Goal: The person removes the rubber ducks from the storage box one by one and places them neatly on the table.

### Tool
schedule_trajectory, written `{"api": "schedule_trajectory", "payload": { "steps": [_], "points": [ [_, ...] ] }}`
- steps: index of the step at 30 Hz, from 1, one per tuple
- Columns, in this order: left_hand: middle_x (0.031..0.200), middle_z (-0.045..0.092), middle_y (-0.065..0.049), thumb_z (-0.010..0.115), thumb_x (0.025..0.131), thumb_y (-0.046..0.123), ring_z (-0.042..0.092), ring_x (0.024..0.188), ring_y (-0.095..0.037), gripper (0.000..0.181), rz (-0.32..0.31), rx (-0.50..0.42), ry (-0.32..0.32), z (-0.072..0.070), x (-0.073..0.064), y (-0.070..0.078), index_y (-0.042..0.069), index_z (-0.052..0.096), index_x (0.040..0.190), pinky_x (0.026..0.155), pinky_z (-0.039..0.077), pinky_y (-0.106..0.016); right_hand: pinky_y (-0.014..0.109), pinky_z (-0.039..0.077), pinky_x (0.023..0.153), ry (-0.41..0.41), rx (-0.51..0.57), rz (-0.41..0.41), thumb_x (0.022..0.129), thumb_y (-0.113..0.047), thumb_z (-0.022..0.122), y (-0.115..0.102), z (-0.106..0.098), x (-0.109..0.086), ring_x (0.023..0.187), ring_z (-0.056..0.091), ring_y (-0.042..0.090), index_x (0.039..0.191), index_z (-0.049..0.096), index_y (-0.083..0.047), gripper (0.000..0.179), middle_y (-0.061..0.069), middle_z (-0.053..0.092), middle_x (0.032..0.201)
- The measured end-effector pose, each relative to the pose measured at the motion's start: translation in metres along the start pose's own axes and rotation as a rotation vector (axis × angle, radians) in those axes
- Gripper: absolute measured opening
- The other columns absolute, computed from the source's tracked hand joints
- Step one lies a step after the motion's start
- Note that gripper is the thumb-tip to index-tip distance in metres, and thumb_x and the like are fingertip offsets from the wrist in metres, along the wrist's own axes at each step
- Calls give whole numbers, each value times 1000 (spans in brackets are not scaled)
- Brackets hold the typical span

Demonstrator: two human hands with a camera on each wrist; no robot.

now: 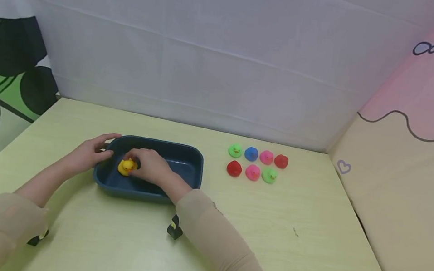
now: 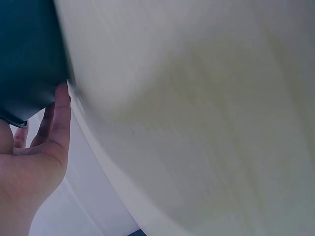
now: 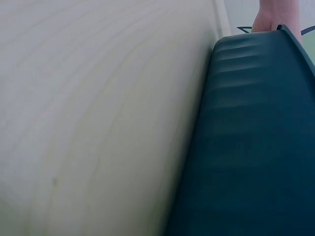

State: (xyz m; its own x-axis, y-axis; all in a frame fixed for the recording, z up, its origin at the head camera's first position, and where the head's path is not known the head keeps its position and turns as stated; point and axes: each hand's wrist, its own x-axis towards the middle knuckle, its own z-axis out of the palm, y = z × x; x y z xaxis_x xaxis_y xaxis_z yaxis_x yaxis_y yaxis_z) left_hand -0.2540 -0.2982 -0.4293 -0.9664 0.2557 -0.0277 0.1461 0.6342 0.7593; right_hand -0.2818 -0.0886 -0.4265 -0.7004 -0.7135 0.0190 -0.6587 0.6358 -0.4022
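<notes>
A dark blue-green plastic basin (image 1: 179,199) stands on the table. At its left end my left hand (image 1: 88,154) holds the wall, thumb over the rim; in the left wrist view the fingers (image 2: 61,113) lie along the outside. Over the basin's left half, my right hand (image 1: 149,166) reaches in from the front. Its thumb and fingers pinch a yellow rubber duck (image 1: 125,167), whose beak faces the front. The right wrist view has only the basin's outer side (image 3: 246,137) and part of the left hand (image 3: 278,17); the duck is hidden there.
Right of the basin, several small rubber ducks stand in two rows, among them a green duck (image 1: 235,150), a blue duck (image 1: 251,153), a pink duck (image 1: 253,172) and a red duck (image 1: 234,169). A white cloth (image 1: 210,61) hangs behind the pale wooden table (image 1: 308,257).
</notes>
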Motion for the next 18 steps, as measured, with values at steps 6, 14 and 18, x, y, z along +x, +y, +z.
{"api": "schedule_trajectory", "payload": {
  "steps": [6, 14, 18],
  "points": [
    [132, 42, -38, 46, 97, 12, 50, 99, -37, 55, 0, 0, 4, 1, 0, 0, 5, 26, 147, 66, 45, -27, 11, 42, 81, 22, -3, 7, 82, -26, 74, 0, -1, -4, 89, 52, 3, 115, 64, -21, 35, -10, 63, 105],
    [138, 36, -38, 45, 97, 14, 47, 115, -45, 55, 7, 10, 1, 0, 1, -2, 6, 26, 148, 74, 48, -29, 10, 42, 77, 17, -37, 14, 82, -27, 73, -2, -6, -10, 84, 51, 2, 112, 64, -21, 32, -9, 63, 102],
    [137, 35, -39, 46, 97, 14, 46, 116, -46, 55, 4, 10, 0, 1, 1, -3, 7, 26, 148, 74, 48, -29, 10, 43, 77, 9, -49, 9, 82, -28, 73, -2, -10, -12, 85, 52, 2, 113, 64, -21, 33, -9, 63, 103]
  ]
}}
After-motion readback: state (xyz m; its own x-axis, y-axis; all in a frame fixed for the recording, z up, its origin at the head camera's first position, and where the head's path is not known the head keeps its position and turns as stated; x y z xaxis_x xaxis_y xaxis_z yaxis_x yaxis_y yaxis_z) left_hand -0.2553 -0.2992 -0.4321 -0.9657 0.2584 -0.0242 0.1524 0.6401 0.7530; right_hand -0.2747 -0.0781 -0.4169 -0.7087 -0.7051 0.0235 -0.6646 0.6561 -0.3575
